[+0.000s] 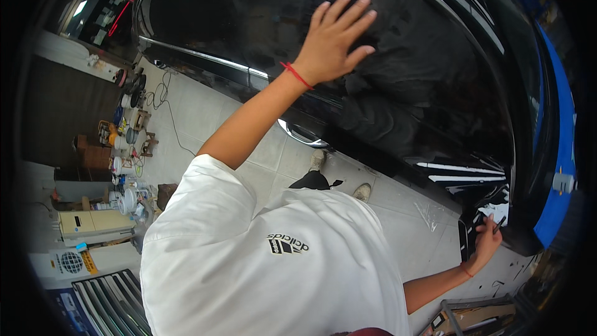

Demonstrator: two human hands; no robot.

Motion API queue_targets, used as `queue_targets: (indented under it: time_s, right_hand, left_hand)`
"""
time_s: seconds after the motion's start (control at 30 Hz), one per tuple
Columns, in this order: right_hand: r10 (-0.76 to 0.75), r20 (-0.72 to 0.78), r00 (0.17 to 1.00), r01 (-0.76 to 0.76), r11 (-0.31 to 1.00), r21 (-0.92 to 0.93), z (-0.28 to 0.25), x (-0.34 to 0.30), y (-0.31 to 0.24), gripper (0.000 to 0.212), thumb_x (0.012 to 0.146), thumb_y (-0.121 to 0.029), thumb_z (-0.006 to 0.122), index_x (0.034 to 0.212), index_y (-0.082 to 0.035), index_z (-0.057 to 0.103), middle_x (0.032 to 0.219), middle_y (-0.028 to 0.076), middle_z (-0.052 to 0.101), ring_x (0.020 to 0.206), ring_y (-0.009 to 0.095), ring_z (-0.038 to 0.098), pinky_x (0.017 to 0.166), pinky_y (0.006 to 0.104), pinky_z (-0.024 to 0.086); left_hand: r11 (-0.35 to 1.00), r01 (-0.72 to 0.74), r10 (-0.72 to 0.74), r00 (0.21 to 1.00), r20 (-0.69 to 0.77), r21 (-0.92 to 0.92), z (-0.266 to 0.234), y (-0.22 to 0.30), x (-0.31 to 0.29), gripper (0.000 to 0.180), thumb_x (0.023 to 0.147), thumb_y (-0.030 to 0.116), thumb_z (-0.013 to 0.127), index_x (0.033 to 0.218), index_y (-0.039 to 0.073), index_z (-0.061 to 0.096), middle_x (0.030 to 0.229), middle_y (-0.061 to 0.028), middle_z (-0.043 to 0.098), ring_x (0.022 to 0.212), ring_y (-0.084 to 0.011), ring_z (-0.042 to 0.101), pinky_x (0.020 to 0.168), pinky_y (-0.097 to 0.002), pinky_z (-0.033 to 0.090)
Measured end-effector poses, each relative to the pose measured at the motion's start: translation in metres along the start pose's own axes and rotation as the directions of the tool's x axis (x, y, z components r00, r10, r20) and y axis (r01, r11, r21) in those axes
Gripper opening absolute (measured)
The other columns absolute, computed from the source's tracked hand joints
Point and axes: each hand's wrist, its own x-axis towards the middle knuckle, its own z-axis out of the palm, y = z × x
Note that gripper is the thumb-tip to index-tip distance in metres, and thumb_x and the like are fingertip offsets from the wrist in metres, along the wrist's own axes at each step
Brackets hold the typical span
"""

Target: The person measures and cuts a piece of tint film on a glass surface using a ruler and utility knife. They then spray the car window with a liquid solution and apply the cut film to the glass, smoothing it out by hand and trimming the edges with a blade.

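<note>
My left hand (336, 40) lies with fingers spread against the glossy black car panel (404, 81); a red cord circles its wrist. Far to the right and lower, my right hand (486, 244) has its fingers closed round a small, slim dark tool (499, 224) whose exact kind I cannot make out. Close to that hand, at the panel's lower right end, hangs a shiny black sheet (476, 202) with a bright white glare on it. Faint smears and wavy reflections show on the panel between my hands.
A chrome trim strip (205, 57) and a chrome handle (301, 134) run along the car. Blue covering (553, 205) lines its right edge. Tubs (127, 201), tools and a cable (171, 112) lie on the pale tiled floor at left. A cardboard box (476, 317) stands at lower right.
</note>
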Motion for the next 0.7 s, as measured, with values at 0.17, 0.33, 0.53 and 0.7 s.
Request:
queue_targets:
  time_s: [0.17, 0.33, 0.53, 0.7]
  right_hand:
    - [-0.170, -0.172, 0.970, 0.135, 0.971, -0.195, -0.014, -0.010, 0.025, 0.043, 0.103, -0.044, 0.072, 0.098, -0.001, 0.075, 0.067, -0.003, 0.058, 0.057, 0.004, 0.043, 0.054, 0.0225, 0.029]
    - [-0.360, 0.111, 0.926, 0.364, 0.931, -0.022, 0.090, -0.085, -0.171, 0.041, 0.108, -0.021, 0.067, 0.141, 0.002, 0.063, 0.106, -0.002, 0.061, 0.094, 0.006, 0.051, 0.087, 0.0212, 0.042]
    - [-0.869, 0.205, 0.450, 0.843, 0.490, 0.221, 0.277, -0.150, -0.473, 0.038, 0.109, -0.017, 0.064, 0.145, -0.008, 0.068, 0.101, -0.001, 0.072, 0.082, 0.001, 0.056, 0.066, 0.0190, 0.038]
    - [-0.967, 0.229, 0.108, 0.972, 0.055, -0.227, 0.395, -0.092, -0.663, 0.047, 0.107, -0.029, 0.060, 0.140, 0.003, 0.063, 0.148, 0.016, 0.064, 0.124, 0.035, 0.068, 0.108, 0.0391, 0.051]
  left_hand:
    - [0.853, 0.501, -0.521, 0.794, -0.312, -0.148, -0.034, -0.125, -0.089, 0.056, 0.099, 0.031, 0.074, 0.144, 0.003, 0.060, 0.157, -0.0188, 0.051, 0.143, -0.0373, 0.048, 0.118, -0.0476, 0.037]
    - [0.287, 0.737, -0.911, 0.407, 0.063, -0.612, -0.010, -0.143, -0.206, 0.050, 0.101, 0.031, 0.076, 0.137, -0.001, 0.064, 0.135, -0.0163, 0.065, 0.122, -0.0286, 0.064, 0.108, -0.0384, 0.049]
    - [-0.006, 0.716, -0.892, 0.311, 0.328, -0.698, 0.015, -0.136, -0.268, 0.044, 0.101, 0.024, 0.077, 0.136, 0.000, 0.064, 0.127, -0.0107, 0.069, 0.112, -0.0167, 0.066, 0.096, -0.0320, 0.054]
    - [-0.028, 0.698, -0.835, 0.378, 0.401, -0.716, 0.016, -0.137, -0.252, 0.043, 0.100, 0.023, 0.077, 0.134, 0.000, 0.064, 0.120, -0.0103, 0.070, 0.109, -0.0176, 0.067, 0.093, -0.0315, 0.054]
